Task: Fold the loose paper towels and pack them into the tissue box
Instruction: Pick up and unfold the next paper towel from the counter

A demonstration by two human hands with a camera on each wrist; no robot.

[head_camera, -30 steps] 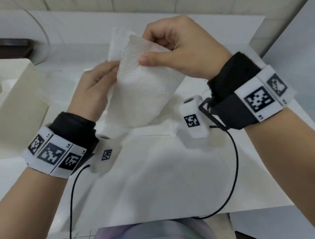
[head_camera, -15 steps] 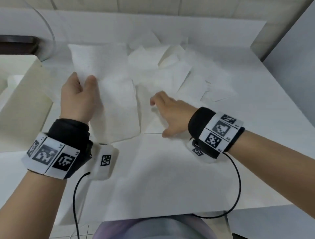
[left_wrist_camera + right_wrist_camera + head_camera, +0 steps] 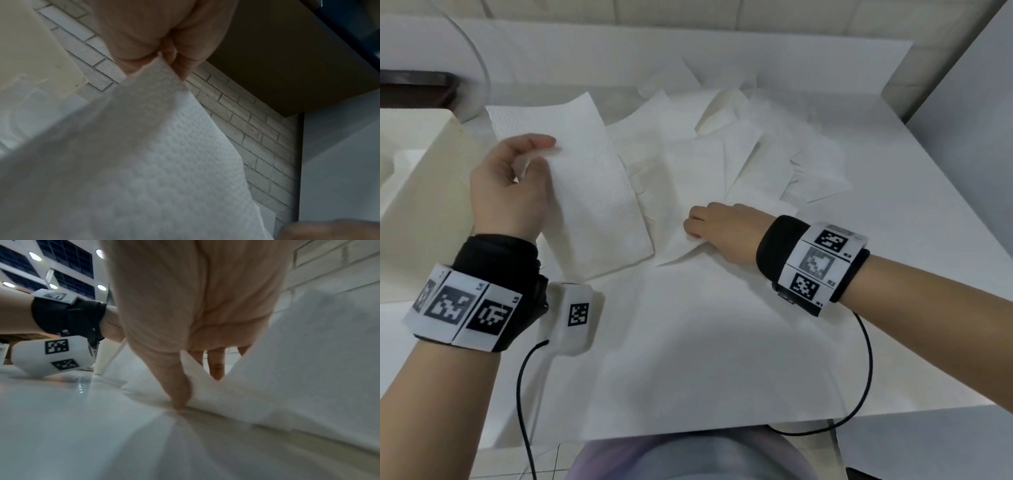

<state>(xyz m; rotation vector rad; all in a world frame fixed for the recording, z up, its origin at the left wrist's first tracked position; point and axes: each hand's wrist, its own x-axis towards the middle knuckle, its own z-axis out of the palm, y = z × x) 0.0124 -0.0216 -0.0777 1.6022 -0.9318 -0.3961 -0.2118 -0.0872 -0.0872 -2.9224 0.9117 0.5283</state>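
On the white table (image 3: 722,342), your left hand (image 3: 508,192) pinches the near-left edge of a folded paper towel (image 3: 592,192) beside the cream tissue box (image 3: 421,192). Your right hand (image 3: 722,228) pinches 1 loose paper towel (image 3: 681,219) from the pile (image 3: 756,150), thumb and fingers (image 3: 214,366) curled round its edge.

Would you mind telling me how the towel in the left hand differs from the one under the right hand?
The folded towel is a tidy oblong pinched by the left hand and lifted; the loose towel lies on the table, one corner raised. The right hand is only starting its grip, thumb and fingers at that towel's edge. Both are white embossed paper.
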